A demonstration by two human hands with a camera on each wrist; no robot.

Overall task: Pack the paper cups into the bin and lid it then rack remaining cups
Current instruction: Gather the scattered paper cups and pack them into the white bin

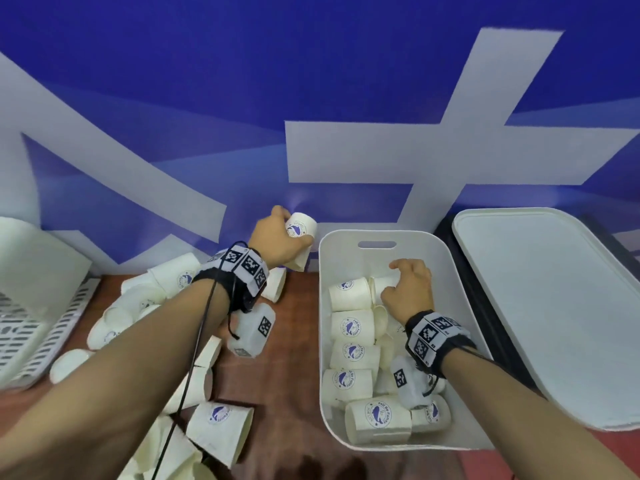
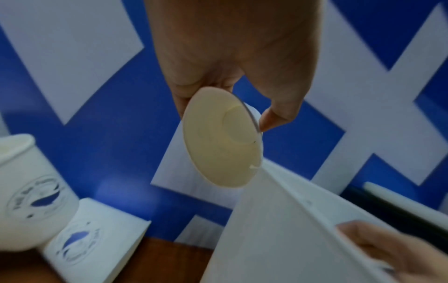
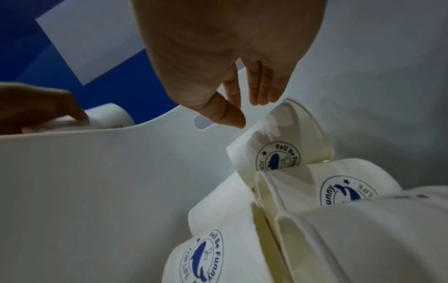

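Observation:
My left hand [image 1: 295,227] grips one white paper cup [image 1: 306,225] with a blue logo, raised just left of the white bin's [image 1: 325,306] far corner. In the left wrist view the cup's mouth [image 2: 223,141] faces the camera, with the thumb at its rim. My right hand [image 1: 394,282] reaches inside the bin at its far end, fingers hanging relaxed just above a lying cup [image 3: 278,137] and holding nothing. Several cups [image 1: 353,327] lie on their sides in the bin. Loose cups [image 1: 173,275] are heaped on the brown table under my left arm.
The white bin lid [image 1: 554,306] lies flat to the right of the bin. A white slotted rack [image 1: 34,323] stands at the left edge. A blue and white wall closes off the back, just behind the bin.

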